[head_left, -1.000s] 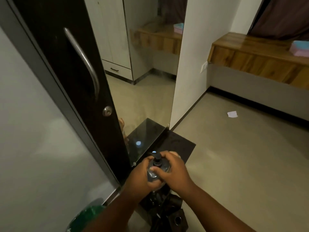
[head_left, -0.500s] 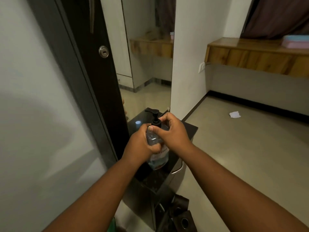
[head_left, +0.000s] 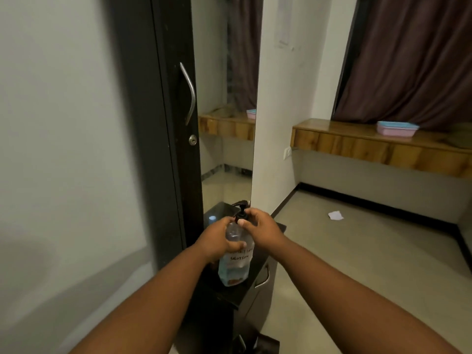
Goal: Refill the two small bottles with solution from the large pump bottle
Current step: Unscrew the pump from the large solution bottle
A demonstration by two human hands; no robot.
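Note:
The large pump bottle is clear, holds pale blue liquid and carries a white handwritten label. It stands upright on a small black cabinet in front of a tall mirror. My left hand is wrapped around the bottle's shoulder. My right hand pinches the black pump collar at the neck, just under the pump head. No small bottles are in view.
A black door with a curved metal handle stands at the left, next to the mirror. A wooden shelf with a pink and blue tray runs along the right wall. A scrap of paper lies on the floor.
The camera has tilted upward, so the bottle and hands sit lower in view. Both hands stay on the bottle; the right hand's fingers have shifted around the pump collar.

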